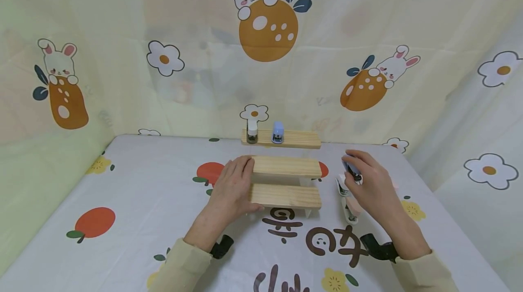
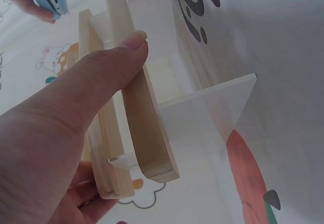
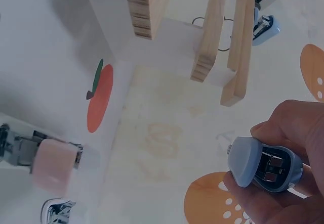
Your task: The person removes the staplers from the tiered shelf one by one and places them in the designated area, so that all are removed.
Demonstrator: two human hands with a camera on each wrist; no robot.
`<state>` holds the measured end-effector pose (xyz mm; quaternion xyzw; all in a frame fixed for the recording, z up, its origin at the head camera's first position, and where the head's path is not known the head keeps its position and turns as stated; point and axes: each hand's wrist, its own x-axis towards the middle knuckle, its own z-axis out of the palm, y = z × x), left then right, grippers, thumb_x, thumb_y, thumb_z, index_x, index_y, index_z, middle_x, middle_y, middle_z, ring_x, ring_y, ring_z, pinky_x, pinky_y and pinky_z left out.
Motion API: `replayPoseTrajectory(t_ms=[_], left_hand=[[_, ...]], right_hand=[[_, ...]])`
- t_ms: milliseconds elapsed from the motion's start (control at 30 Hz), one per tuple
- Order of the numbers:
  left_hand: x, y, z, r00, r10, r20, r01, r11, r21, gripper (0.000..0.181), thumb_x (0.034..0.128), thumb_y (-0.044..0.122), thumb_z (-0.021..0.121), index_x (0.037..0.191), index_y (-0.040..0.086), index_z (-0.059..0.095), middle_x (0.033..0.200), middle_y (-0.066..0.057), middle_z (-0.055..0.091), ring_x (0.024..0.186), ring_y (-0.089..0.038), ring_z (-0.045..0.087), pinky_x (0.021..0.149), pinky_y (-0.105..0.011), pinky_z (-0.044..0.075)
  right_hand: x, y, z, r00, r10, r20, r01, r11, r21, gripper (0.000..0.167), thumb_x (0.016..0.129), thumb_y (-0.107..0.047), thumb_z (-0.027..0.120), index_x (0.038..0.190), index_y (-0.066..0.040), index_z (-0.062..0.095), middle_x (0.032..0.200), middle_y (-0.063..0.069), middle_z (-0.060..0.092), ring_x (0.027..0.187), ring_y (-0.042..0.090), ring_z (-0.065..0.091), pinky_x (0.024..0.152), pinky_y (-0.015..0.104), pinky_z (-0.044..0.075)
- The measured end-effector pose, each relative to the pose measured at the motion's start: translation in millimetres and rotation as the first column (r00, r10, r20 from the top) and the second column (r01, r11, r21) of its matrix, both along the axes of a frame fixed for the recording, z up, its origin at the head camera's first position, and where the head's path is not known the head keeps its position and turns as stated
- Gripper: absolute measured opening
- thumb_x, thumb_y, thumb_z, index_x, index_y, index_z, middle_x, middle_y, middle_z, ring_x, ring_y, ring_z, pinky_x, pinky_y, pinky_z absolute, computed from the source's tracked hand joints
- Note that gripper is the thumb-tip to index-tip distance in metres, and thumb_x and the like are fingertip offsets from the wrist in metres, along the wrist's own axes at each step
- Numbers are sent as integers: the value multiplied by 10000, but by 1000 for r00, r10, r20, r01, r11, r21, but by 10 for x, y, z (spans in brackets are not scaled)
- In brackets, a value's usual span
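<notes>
A tiered stand with wooden shelves [image 1: 286, 195] [image 2: 147, 148] [image 3: 207, 47] and white side supports stands mid-table. My left hand [image 1: 230, 187] [image 2: 66, 102] grips its left end, the thumb on the lower front shelf and the fingers behind. To the stand's right, my right hand [image 1: 373, 187] [image 3: 288, 173] pinches a small blue stapler [image 1: 352, 170] [image 3: 266, 164] between thumb and fingers, raised off the table. On the top back shelf [image 1: 302, 139] are a white stapler [image 1: 252, 132] and a light blue stapler [image 1: 278, 132]. The two lower shelves hold nothing.
Below my right hand lie a white stapler [image 1: 342, 185] and a pink stapler [image 1: 352, 210] [image 3: 53, 166], close together on the patterned tablecloth [image 1: 135, 192]. A patterned curtain [image 1: 196, 87] hangs behind the stand and at both sides.
</notes>
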<state>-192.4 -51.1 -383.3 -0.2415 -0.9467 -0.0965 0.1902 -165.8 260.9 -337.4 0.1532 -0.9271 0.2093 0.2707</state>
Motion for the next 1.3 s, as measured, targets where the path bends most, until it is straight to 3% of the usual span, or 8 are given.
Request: replayPoseTrajectory(t_ms=[300,1300], left_hand=[[-4,1,4,1000,-1,4,1,1000,1,1174,546,550,931,1432,-12,403,1452,-124,433,1351,-272,436,1198,-440,351],[6,7,7,1000,4,30,-4,1000,11,1178,551,543,932,1443,-10,395,1465,-126,430,1366,-275,423,1204,-438,342]], right_hand=[[101,145,-107,999,-39,-17,39,999,1,346,800,88,693,1143,53,678,1268,203,607,1094,379,624,836,499,560],[276,497,-407,976,-158,150,160,987,-5,345,814,40,702,1154,77,649,1297,285,523,1149,493,534,901,670,483]])
